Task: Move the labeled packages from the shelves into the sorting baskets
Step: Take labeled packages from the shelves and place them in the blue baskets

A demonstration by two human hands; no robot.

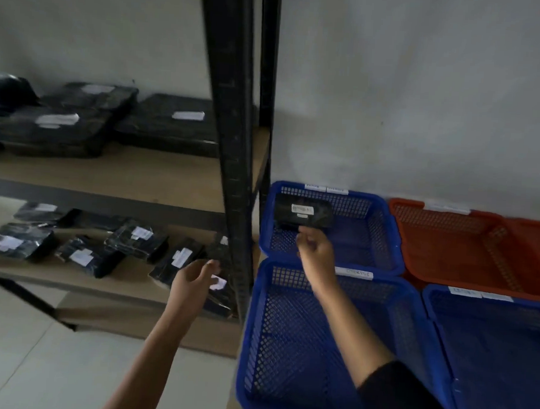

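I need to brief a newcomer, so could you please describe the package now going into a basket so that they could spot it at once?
Right of the black shelf post, find the far blue basket against the wall. The black package with a white label is over its left side, held at its near edge by the right hand. It is the only package at the baskets; all others lie on the shelves.

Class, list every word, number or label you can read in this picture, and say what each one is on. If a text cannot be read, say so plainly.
No text can be read.
White label on the black package at the right hand: printed, too blurred.
White tags on the far blue basket, near blue basket, right blue basket and orange basket: too small.
White labels on the shelf packages, near the left hand: blurred.
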